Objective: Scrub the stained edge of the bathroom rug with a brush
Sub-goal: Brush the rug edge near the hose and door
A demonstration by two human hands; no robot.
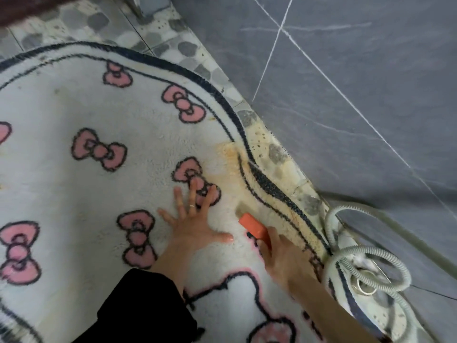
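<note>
Left hand (195, 226) is flat on the rug (99, 120), fingers (193, 194) straight and fanned wide, a ring (192, 205) on one of them, black sleeve (148, 305) pushed up the forearm. The tips of the two longest fingers lie on a pink bow (190, 173) in the pile, and the thumb points across toward the brush. Right hand (279, 258) is wrapped round the near end of the orange brush (253, 225), curled tight on the handle, with the head sticking out past the knuckles and down on the rug. The frame is blurred here, so the bristles are only a pale smear under the front end, probably touching the pile. Just beyond the brush tip, and off to the outer side of the right-hand knuckles, runs the yellow-brown stain (243, 179), spread along the rug's dark double border line. So the stained edge sits ahead of the gripping fingers and well to the thumb side of the flat hand. Past the wrist on the outer side, a pale ribbed hose (366, 251) lies coiled on the pebble-pattern floor (160, 33), right against the rug's edge, below the grey wall tiles (346, 70).
</note>
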